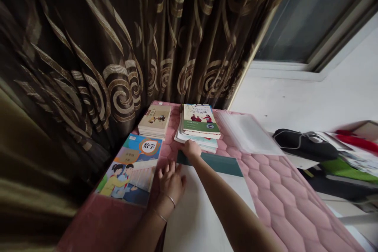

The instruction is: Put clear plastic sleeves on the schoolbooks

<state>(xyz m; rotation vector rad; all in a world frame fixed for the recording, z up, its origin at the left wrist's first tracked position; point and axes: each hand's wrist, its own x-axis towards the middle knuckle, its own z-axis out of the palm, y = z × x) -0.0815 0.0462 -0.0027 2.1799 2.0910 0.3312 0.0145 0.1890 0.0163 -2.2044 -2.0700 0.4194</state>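
My right hand (191, 149) reaches to the far edge of a dark teal band (210, 163) on a white sheet or board (203, 212), just in front of a stack of books topped by a green-covered book (201, 121). Its fingers are bunched, and I cannot tell whether they grip the edge. My left hand (171, 183), with thin bangles at the wrist, lies palm down with its fingers apart. It rests beside a maths textbook (130, 169) with an illustrated cover. A smaller stack of beige books (154, 121) stands at the far end.
A pink quilted mat (283, 201) covers the surface. A clear plastic sleeve (248, 134) lies to the right of the stacks. Further right sit a black bag (305, 145) and loose red and green items. A brown patterned curtain (118, 47) hangs along the left and far side.
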